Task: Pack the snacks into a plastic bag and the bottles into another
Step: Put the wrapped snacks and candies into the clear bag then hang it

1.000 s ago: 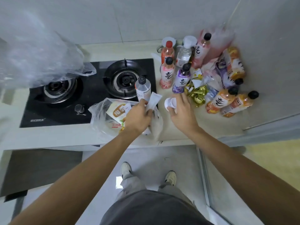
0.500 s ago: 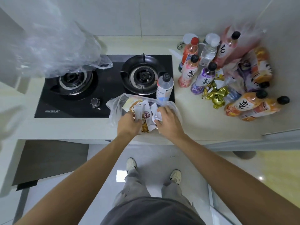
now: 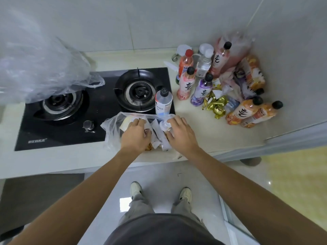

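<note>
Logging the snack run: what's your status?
Both hands, left and right, inside the clear snack bag. Gold snack packet unpacked. Bottles still out. Nothing blocking.

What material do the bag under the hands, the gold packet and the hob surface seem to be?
Bag: thin clear plastic film; packets show through it and it crinkles.
Gold packet: metallic foil or foil-coated plastic, by its bright creased shine.
Hob surface: glossy black, probably glass; it looks smooth and reflective.

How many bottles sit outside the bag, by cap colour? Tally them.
Black caps: 7
Red caps: 1
White caps: 1
Total: 9
</note>
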`<state>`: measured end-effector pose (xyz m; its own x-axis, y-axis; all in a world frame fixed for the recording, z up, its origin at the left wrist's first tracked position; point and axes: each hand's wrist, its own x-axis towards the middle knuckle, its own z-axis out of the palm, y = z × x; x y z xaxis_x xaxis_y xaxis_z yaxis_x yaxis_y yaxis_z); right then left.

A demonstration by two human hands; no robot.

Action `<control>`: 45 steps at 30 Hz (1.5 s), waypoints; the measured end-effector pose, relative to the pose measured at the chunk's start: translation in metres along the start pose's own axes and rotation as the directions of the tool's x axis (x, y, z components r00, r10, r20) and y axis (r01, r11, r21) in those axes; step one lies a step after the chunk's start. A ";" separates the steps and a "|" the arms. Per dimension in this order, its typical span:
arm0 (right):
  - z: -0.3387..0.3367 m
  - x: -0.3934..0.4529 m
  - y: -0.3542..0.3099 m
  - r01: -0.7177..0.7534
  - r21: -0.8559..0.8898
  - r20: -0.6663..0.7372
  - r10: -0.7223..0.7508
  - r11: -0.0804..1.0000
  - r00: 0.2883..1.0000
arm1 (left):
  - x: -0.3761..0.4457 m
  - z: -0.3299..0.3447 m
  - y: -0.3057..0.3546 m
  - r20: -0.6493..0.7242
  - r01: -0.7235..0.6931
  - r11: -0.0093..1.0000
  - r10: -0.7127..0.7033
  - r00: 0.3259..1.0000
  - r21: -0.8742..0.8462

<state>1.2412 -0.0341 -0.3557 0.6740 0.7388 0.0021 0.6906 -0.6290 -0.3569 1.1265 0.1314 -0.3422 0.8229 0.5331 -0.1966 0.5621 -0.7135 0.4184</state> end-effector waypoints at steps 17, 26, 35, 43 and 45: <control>-0.036 0.013 0.156 -0.402 -0.096 0.052 0.408 0.911 0.912 | 0.080 0.072 0.171 0.203 -0.497 0.864 0.473 0.857 0.085; -0.008 0.041 0.211 -0.314 -0.135 0.061 0.324 0.940 0.944 | 0.151 0.127 0.234 0.225 -0.409 0.904 0.376 0.899 0.121; -0.022 0.019 0.213 -0.309 -0.129 0.153 0.327 0.942 0.933 | 0.163 0.134 0.260 0.169 -0.204 0.979 0.202 0.965 -0.009; -0.025 0.012 0.215 -0.274 -0.088 0.160 0.285 0.958 0.945 | 0.148 0.114 0.285 -0.083 -0.238 0.960 0.228 0.970 -0.146; -0.025 0.009 0.215 -0.264 -0.084 0.156 0.275 0.961 0.949 | 0.149 0.107 0.293 -0.129 -0.294 0.952 0.282 0.951 -0.081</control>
<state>1.4027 -0.1688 -0.4092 0.7881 0.5660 -0.2420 0.5074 -0.8199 -0.2651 1.4233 -0.0472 -0.3440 0.9302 0.3643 0.0459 0.2869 -0.7991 0.5283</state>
